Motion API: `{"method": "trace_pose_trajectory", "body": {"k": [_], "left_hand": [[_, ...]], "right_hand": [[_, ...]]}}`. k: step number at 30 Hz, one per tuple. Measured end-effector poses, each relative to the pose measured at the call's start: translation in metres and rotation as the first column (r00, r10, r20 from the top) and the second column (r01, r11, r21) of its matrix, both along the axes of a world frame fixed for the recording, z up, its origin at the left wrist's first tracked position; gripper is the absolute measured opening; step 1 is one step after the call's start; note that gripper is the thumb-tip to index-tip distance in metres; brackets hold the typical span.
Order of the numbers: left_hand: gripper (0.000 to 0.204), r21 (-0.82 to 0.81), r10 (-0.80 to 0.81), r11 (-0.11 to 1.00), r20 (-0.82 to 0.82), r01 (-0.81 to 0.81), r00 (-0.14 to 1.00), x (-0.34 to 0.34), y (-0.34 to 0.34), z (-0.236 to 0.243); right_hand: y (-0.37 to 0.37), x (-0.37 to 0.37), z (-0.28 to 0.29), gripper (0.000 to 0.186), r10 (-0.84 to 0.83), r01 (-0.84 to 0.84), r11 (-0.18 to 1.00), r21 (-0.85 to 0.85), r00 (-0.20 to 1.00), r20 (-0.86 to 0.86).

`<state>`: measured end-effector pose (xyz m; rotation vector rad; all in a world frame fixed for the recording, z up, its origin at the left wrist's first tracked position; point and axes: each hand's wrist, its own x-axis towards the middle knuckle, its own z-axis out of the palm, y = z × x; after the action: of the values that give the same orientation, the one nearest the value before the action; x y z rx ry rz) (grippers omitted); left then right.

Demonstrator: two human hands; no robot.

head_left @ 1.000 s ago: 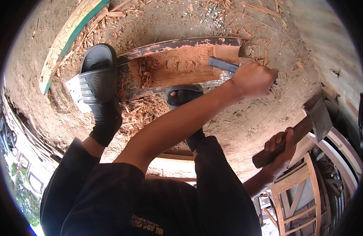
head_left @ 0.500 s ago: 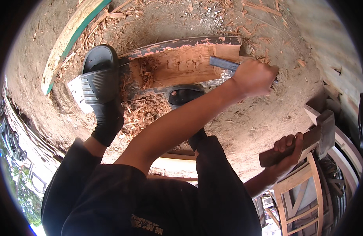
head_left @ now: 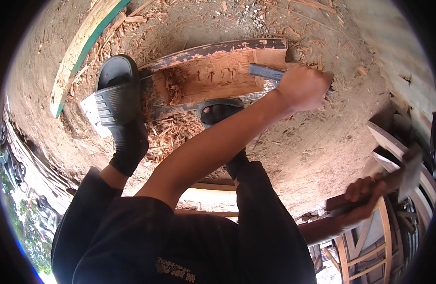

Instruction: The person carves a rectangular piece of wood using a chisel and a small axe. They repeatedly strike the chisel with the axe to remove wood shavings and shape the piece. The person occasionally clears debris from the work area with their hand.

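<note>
A chisel (head_left: 266, 72) with a flat dark blade lies over the right end of a hollowed wooden block (head_left: 218, 78). My left hand (head_left: 304, 89) is closed around the chisel's handle end, its arm reaching across to the right. The block has a dark, chipped outer face and a raw reddish recess with shavings in its left part. Off to the right, away from the block, my right hand (head_left: 363, 198) grips a mallet (head_left: 338, 204) by its thick brown handle; the block-shaped head is blurred.
My sandalled left foot (head_left: 117, 94) rests at the block's left end, my right foot (head_left: 220, 112) against its near side. Wood chips (head_left: 173, 135) litter the dirt ground. A green-edged plank (head_left: 81, 61) lies far left. Wooden frames (head_left: 364, 251) stand at lower right, beside a wall (head_left: 397, 52).
My right hand has swung the mallet to the right and slightly down, away from the chisel. The left hand and chisel keep their place on the block, appearing slightly higher in view.
</note>
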<state>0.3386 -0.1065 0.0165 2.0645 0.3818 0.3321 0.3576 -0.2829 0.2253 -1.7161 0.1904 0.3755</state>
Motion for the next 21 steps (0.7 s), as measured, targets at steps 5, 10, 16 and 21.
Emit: {"method": "trace_pose_trajectory", "body": {"k": [5, 10, 16, 21], "left_hand": [[0.018, -0.035, -0.003, 0.999, -0.032, 0.002, 0.999, 0.001, 0.0, 0.007], [0.017, -0.067, 0.013, 0.998, -0.001, -0.013, 1.0, -0.004, 0.002, 0.004], [0.025, -0.044, -0.024, 0.999, -0.054, 0.021, 0.998, -0.001, 0.001, 0.006], [0.02, -0.035, 0.009, 0.999, -0.021, -0.01, 1.0, 0.002, -0.003, 0.008]], "right_hand": [[-0.013, -0.016, -0.076, 0.013, 0.654, -0.289, 0.7, -0.653, 0.626, 0.424], [0.021, -0.03, -0.061, 0.013, 0.297, -0.394, 0.865, -0.311, 0.901, -0.315], [0.02, -0.011, -0.015, 0.013, -0.03, 0.03, 0.962, -0.273, 1.0, 0.007], [0.002, 0.0, -0.042, 0.007, 0.221, -0.07, 0.928, -0.367, 0.895, 0.388]]}}
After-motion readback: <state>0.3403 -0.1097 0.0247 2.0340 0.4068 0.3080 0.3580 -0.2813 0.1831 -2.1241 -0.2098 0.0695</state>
